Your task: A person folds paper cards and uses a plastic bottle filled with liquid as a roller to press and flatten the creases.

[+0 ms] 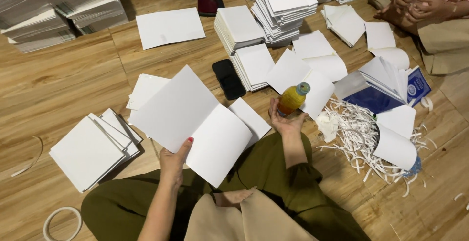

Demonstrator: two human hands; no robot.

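My left hand [173, 160] grips the lower edge of a large folded white sheet [190, 121] that lies open like a booklet, tilted above my lap. My right hand [286, 121] holds a small yellow bottle [292, 98] with a pale blue cap, upright, just above the wooden floor. I sit on the floor in olive trousers. A black phone [228, 78] lies flat just beyond the sheet, between it and the paper stacks.
Stacks of white folded sheets [95, 146] lie at my left, and taller piles [281, 6] stand at the back. White paper trimmings [361, 138] and blue covers [376, 98] lie at the right. Another person [430, 11] sits at the top right. A tape ring [62, 223] lies at the lower left.
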